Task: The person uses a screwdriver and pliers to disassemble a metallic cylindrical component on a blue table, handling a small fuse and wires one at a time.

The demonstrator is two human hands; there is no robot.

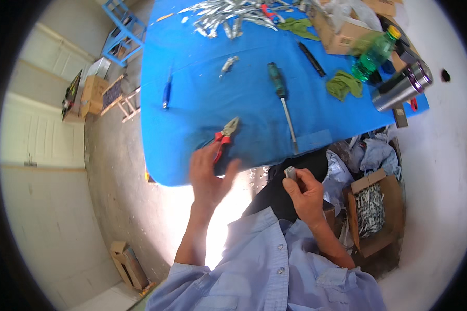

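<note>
Near the table's front edge my left hand [208, 173] is slightly blurred, its thumb spread away from the fingers. Its fingertips are at the red handles of a pair of pliers [225, 136], which point away from me on the blue cloth. Whether they touch the handles is hard to make out. In front of my body, just off the table edge, my right hand [307, 197] pinches a small silvery metal piece [290, 173] between thumb and fingers. A screwdriver with a green handle [277, 80] lies beyond, its shaft toward me. Farther off lies a small metal part [229, 64].
The blue-covered table [192, 103] bears a pile of metal parts [223, 15], a blue screwdriver [167, 93], a black marker-like stick [311, 59], green cloths [344, 85], a green bottle [373, 57] and a steel flask [399, 89]. A carton of metal pieces [394, 223] stands below right.
</note>
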